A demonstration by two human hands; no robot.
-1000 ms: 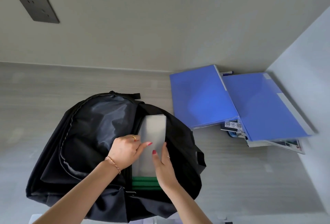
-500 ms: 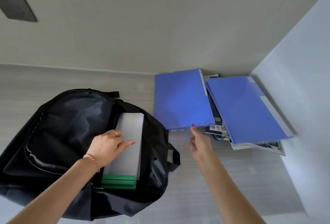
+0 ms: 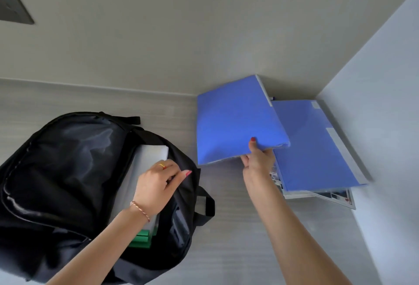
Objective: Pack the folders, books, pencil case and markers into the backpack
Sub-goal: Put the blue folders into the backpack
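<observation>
— Changed since a moment ago? Nearer flat blue plastic folder (image 3: 235, 121), at two o'clock from the open black fabric backpack (image 3: 68, 171), now pinched at its near edge by right hand (image 3: 258, 160), lifted off the stack.

— Left hand (image 3: 156, 189)? Fingers curled on the backpack's rim, holding the mouth wide. Probably next in.

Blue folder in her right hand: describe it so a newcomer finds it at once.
Start at the black backpack on the table, then look right toward the corner of the walls. Two blue folders lie there; the wanted blue folder is the one nearer the backpack. It alone is tilted up, its near edge pinched by the right hand, overlapping the flat folder.
</observation>
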